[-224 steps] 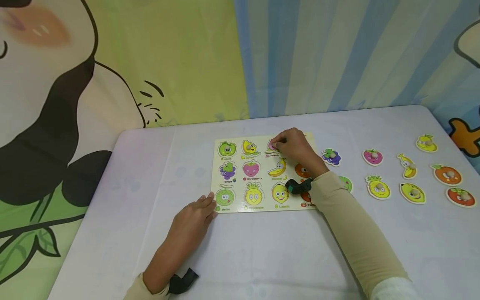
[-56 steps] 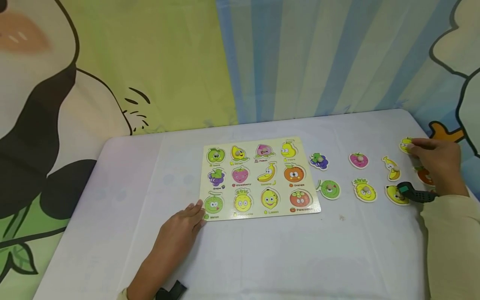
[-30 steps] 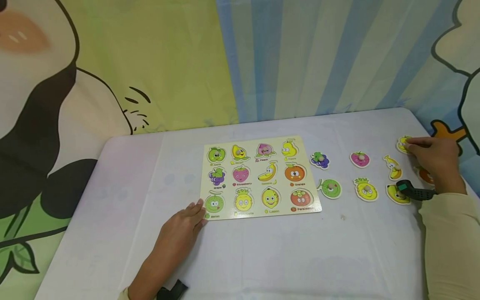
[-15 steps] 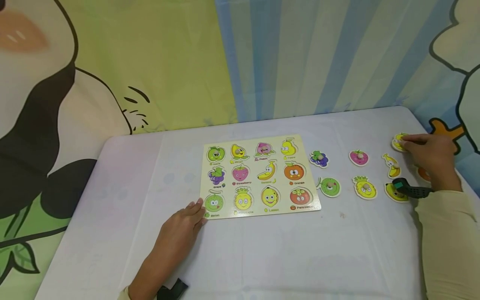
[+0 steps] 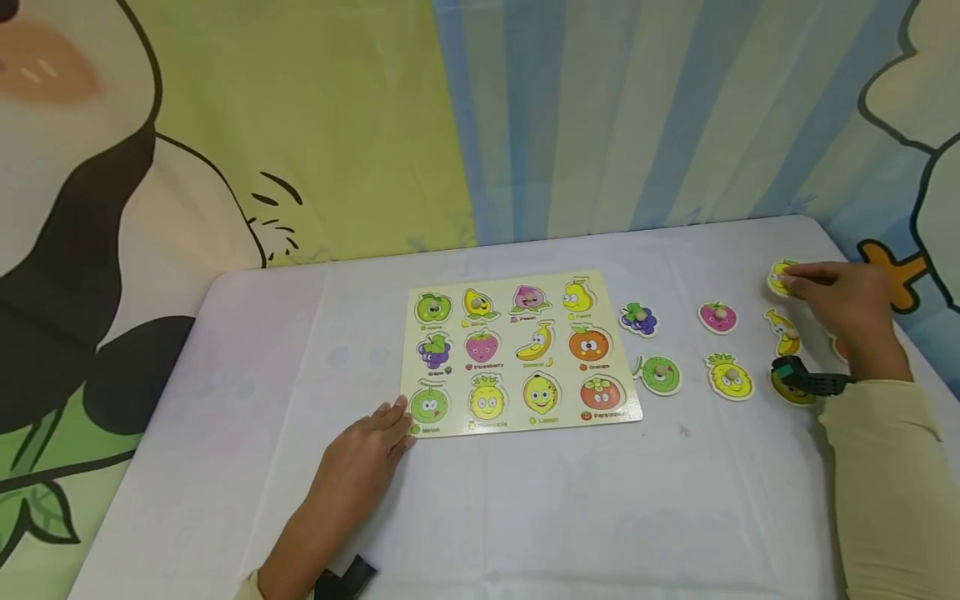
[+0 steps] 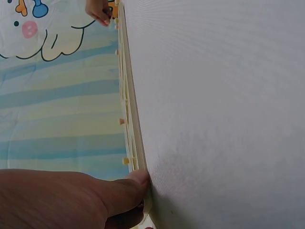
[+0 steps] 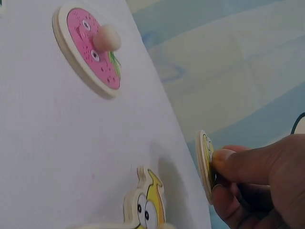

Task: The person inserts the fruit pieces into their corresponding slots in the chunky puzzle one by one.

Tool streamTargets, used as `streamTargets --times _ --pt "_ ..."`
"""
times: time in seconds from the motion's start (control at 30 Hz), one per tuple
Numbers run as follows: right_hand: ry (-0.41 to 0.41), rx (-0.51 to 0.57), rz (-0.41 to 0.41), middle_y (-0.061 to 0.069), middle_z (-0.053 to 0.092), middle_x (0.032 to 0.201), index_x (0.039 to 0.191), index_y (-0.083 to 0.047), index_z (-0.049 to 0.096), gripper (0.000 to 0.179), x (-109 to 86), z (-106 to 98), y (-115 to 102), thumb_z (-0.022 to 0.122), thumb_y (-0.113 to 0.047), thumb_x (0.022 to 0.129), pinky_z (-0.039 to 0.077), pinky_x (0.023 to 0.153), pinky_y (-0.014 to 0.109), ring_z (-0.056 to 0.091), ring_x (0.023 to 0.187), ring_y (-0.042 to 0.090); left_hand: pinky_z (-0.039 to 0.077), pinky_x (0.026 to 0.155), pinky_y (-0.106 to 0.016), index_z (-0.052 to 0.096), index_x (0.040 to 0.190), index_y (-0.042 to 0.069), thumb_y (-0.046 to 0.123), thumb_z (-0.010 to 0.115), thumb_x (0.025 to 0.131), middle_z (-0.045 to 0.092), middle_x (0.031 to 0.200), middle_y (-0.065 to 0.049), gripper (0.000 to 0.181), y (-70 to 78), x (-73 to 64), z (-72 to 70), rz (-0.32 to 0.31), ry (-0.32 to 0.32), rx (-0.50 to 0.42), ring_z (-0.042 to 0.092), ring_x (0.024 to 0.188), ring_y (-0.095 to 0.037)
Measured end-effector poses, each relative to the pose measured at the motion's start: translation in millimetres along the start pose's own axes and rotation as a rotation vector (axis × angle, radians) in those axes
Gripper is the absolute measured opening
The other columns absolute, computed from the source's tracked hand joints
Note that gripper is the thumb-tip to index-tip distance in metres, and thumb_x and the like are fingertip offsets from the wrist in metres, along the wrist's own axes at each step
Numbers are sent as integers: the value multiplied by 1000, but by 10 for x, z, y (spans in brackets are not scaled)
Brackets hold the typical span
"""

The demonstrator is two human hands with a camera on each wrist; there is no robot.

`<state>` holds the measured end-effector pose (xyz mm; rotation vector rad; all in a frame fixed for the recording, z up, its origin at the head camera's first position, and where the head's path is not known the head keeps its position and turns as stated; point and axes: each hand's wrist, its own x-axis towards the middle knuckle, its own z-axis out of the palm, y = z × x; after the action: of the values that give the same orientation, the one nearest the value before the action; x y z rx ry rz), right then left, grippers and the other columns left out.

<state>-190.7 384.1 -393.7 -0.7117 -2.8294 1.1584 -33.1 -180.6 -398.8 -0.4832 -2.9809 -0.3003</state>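
My right hand (image 5: pixel 851 312) pinches a yellow pear puzzle piece (image 5: pixel 778 277) at the back right. In the right wrist view, thumb and fingers hold the pear's face side, with the piece tilted on edge just off the cloth. The pale fruit puzzle board (image 5: pixel 517 425) lies flat mid-table. Knobs show on its apple (image 5: pixel 432 308), mango (image 5: pixel 478 305) and peach (image 5: pixel 529 300). My left hand (image 5: pixel 356 467) rests at the board's front left corner with fingers fairly straight; in the left wrist view the thumb (image 6: pixel 128 188) touches the edge.
Right of the board lie loose knobbed pieces: grapes (image 5: pixel 638 319), melon (image 5: pixel 662 376), strawberry (image 5: pixel 717 317), pineapple (image 5: pixel 729 378) and banana (image 5: pixel 783 333). A lemon piece (image 5: pixel 792 392) and an orange piece (image 5: pixel 840 347) are partly hidden by my right arm. A printed cloth (image 5: pixel 337 125) hangs behind.
My right hand went from the peach on the board to the pear at far right, then moved it slightly left and back. The left hand keeps its place at the board's corner.
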Motion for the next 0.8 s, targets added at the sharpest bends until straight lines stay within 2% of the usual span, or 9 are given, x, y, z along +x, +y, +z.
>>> streamTargets --times 0.13,0.27,0.43,0.63,0.8 --pt "-1 6 -14 27 47 140 135 4 53 52 -14 39 -74 54 -34 100 42 100 50 43 121 41 52 91 -44 70 114 -2 5 83 75 61 127 -14 42 0 0 4 -7 0 -3 61 114 -32" --pt "-4 7 -10 28 49 139 136 3 53 50 -19 87 -160 53 -33 100 44 101 49 47 119 41 52 91 -45 71 114 -2 5 83 75 62 127 -14 41 3 3 4 -10 4 -1 61 114 -32" --pt "-52 44 2 27 47 141 138 0 52 51 -42 165 -269 53 -35 100 38 106 54 46 123 43 52 91 -45 71 114 -2 5 83 75 62 126 -15 41 2 1 -12 4 3 18 61 114 -32" --pt "-91 75 -54 23 49 139 135 -2 55 53 -120 260 -390 56 -39 98 40 104 52 47 121 39 53 91 -45 71 113 -2 6 83 75 62 126 -15 41 -7 -6 -16 12 1 29 61 113 -32" --pt "-123 117 -81 14 54 133 134 -6 58 56 -185 282 -470 59 -46 95 39 104 53 47 119 34 53 90 -44 71 113 -2 6 84 75 62 125 -15 41 -11 0 6 25 10 28 62 113 -32"
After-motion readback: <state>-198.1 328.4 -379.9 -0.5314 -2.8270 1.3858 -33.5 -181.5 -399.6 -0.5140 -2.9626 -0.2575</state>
